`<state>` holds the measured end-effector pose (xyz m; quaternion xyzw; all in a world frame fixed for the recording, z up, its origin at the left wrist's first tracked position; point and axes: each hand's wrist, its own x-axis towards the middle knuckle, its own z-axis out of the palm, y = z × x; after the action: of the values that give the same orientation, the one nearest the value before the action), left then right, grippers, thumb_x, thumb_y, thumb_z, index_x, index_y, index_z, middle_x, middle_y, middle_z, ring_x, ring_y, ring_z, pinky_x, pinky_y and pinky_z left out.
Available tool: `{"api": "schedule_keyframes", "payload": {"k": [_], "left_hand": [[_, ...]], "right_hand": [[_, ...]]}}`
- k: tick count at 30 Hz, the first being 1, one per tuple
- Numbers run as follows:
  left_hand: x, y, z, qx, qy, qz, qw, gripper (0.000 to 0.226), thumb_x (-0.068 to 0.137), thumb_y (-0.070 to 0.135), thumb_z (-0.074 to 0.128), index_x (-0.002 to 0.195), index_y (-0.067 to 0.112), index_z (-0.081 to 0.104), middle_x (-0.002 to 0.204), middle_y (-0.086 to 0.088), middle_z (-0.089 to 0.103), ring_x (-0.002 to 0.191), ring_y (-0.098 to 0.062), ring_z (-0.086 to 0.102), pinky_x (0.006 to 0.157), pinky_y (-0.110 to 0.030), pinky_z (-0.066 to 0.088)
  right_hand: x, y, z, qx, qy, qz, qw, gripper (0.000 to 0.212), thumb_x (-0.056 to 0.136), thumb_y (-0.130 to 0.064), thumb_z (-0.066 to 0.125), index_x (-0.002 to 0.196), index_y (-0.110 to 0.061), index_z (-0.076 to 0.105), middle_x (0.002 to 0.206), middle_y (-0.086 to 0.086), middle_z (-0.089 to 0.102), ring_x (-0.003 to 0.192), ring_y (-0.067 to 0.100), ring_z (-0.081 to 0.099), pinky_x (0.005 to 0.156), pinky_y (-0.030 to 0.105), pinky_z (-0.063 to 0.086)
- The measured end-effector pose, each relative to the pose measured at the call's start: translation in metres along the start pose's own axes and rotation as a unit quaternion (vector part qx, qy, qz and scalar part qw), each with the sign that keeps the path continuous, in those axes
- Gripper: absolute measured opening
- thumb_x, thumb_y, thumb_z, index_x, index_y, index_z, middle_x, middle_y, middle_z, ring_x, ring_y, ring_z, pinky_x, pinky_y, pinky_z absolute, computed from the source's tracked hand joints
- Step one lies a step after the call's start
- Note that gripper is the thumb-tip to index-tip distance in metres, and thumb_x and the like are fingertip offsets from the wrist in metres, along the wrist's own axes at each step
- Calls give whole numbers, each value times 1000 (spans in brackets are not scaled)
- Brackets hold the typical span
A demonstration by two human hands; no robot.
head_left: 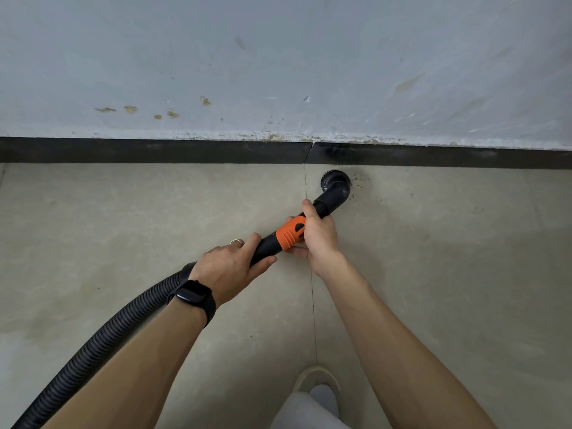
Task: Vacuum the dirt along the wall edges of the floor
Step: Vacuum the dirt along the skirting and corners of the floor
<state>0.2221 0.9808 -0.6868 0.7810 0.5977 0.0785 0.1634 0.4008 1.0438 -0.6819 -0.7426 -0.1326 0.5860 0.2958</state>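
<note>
At the foot of the wall (278, 57), just short of the dark skirting board (154, 151), your round brush nozzle (335, 184) sits on the floor (464, 274), with a scatter of dark dirt specks (359, 181) immediately to its right. You look to be mid-pass along the edge. The strip to the left of the nozzle reads cleaner, while grit trails off to the right.

Your right hand (318, 236) is wrapped round the rigid black tube where it meets the orange collar (289, 233). Your left hand (230, 267), with a smartwatch (193, 297) at the wrist and a ring (236, 242) on one finger, grips the tube lower down, near the cuff of the corrugated hose (102, 332).

The next move probably calls for sliding the bristles rightward over the specks, held close against the skirting so the corner seam is covered.

The nozzle is hard black plastic, elbowed, with a short bristle ring. The collar is ribbed. The hose is ridged and flexible and curves away to the lower left. The floor is matt, mottled grey-beige tile with a thin joint (311, 289). The wall paint is pale, scuffed and stained.
</note>
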Motion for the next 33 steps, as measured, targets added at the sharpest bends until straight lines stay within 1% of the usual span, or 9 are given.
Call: {"api": "schedule_keyframes", "payload": {"k": [4, 8, 11, 19, 23, 26, 27, 31, 33], "left_hand": [[5, 0, -3, 12, -27, -17, 999, 74, 74, 84, -11, 100, 28, 30, 71, 4, 51, 57, -27, 59, 47, -29, 39], [14, 1, -11, 24, -75, -33, 996, 68, 79, 81, 4, 105, 26, 36, 76, 5, 50, 64, -27, 60, 52, -30, 41], [21, 2, -17, 13, -106, -48, 993, 58, 85, 72, 18, 107, 23, 39, 77, 5, 50, 66, -26, 58, 56, -31, 42], [25, -2, -24, -13, -124, -69, 990, 43, 91, 67, 27, 100, 25, 33, 75, 4, 52, 65, -24, 55, 54, -32, 40], [20, -8, -28, -27, -123, -71, 989, 40, 91, 67, 29, 97, 28, 30, 72, 5, 50, 62, -23, 53, 53, -31, 38], [9, -14, -32, -28, -118, -68, 990, 43, 90, 68, 27, 101, 26, 34, 73, 4, 50, 61, -23, 54, 52, -31, 38], [4, -16, -33, -27, -117, -68, 990, 44, 90, 68, 26, 101, 27, 34, 73, 4, 50, 61, -22, 54, 52, -30, 38], [-26, -29, -36, 9, -102, -51, 993, 55, 83, 77, 13, 102, 29, 34, 76, 6, 53, 63, -20, 57, 52, -30, 41], [-42, -35, -31, 25, -85, -22, 996, 60, 82, 81, 7, 100, 31, 34, 75, 7, 53, 62, -21, 59, 50, -29, 40]], "right_hand": [[9, 0, 5, -9, 8, -4, 1000, 49, 96, -54, 59, 125, -16, 50, 109, 9, 74, 99, 31, 72, 70, 49, 65], [13, -6, 12, -9, 12, -10, 1000, 68, 80, -66, 59, 126, -17, 50, 110, 8, 73, 99, 30, 72, 84, 55, 62], [14, -11, 17, -4, 6, -12, 1000, 74, 74, -67, 57, 126, -16, 50, 111, 7, 73, 99, 30, 72, 83, 55, 62], [22, -19, 29, -17, 7, -21, 1000, 79, 69, -69, 55, 126, -15, 48, 110, 8, 73, 99, 29, 72, 92, 55, 59], [15, -20, 33, -23, -4, -18, 1000, 68, 84, -62, 58, 129, -13, 47, 113, 10, 71, 102, 29, 70, 87, 54, 61], [3, -20, 36, -5, -33, 5, 999, 54, 96, -53, 60, 129, -12, 48, 118, 13, 68, 104, 32, 69, 61, 45, 64], [-2, -18, 37, -1, -42, 14, 999, 51, 98, -51, 60, 129, -12, 48, 119, 14, 68, 103, 32, 69, 56, 43, 63], [-31, 5, 40, -1, -37, 40, 999, 50, 99, -51, 59, 132, -16, 46, 117, 11, 66, 102, 30, 68, 70, 51, 65], [-46, 23, 36, 22, -30, 55, 998, 49, 99, -50, 59, 132, -16, 46, 117, 11, 65, 101, 30, 69, 66, 49, 65]]}}
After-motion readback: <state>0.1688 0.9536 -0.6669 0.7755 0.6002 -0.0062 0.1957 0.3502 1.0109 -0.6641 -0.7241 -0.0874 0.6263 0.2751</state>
